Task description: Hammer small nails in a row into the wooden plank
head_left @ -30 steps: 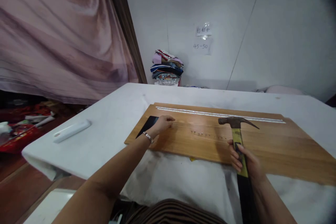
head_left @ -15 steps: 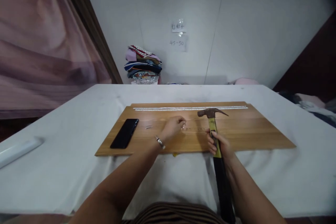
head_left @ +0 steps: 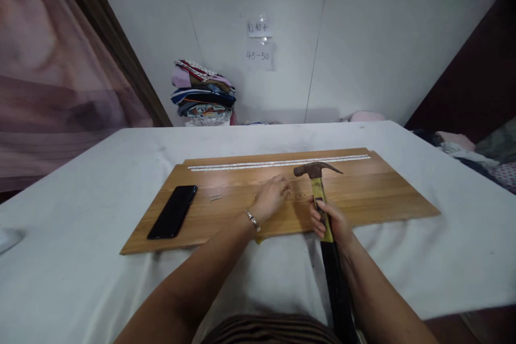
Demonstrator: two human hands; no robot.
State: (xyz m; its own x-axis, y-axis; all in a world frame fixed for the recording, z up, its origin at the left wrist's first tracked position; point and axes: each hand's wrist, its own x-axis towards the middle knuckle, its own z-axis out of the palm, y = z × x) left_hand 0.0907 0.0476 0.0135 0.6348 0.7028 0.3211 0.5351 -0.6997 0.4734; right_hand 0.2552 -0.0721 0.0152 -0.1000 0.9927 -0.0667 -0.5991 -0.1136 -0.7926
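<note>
My right hand (head_left: 327,219) is wrapped round the yellow part of the handle of a claw hammer (head_left: 317,188). The hammer's rusty head is raised over a wooden board (head_left: 387,193), claw toward the right. My left hand (head_left: 274,196), with a bracelet at the wrist, is low over the middle of the board. Its thumb and fingers are pinched at a nail, which is tiny and mostly hidden. Beside the fingertips runs a row of small dark dots, nail heads or holes; I cannot tell which. A few loose nails (head_left: 215,197) lie to the left.
A black phone (head_left: 173,212) rests on the board's left side. Two white measuring strips (head_left: 278,163) run along its far edge. White cloth (head_left: 76,193) covers the table. Folded clothes (head_left: 205,91) are stacked by the wall, under paper notes (head_left: 258,56).
The view has turned slightly, so the board and wall sit further left. My left hand has moved a little to the right along the row, closer to the hammer. The hammer grip is unchanged.
</note>
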